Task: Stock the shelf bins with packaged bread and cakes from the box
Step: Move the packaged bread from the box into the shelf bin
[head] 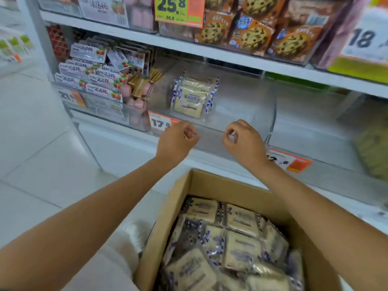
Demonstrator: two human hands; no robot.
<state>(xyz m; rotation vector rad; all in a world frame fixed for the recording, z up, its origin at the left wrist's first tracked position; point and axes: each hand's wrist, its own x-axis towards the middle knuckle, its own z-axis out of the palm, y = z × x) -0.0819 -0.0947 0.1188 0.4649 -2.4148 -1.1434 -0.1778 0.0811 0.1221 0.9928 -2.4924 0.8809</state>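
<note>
Several white shelves [210, 53] fill the view ahead of you, with chocolate-chip cookie packs [256, 36] on the upper one. Nearest you, an open cardboard box [220, 185] sits at the foot of the shelving. It is packed with cream-coloured cake packets [241, 246] in clear wrappers with blue edges. On the middle shelf, straight ahead, a clear plastic bin [262, 114] holds a few matching packets in the bin [192, 99], standing together towards its left side. To its left, a neighbouring bin is heaped with strawberry-printed packs [94, 80]. Your left hand [178, 137] and right hand [244, 141] hover apart, side by side, at the clear bin's front edge, above the box. Each is curled into a loose fist, thumb against fingertips, with nothing visible in its grip. An orange price tag [160, 122] reading 17.8 hangs just left of your left hand.
</note>
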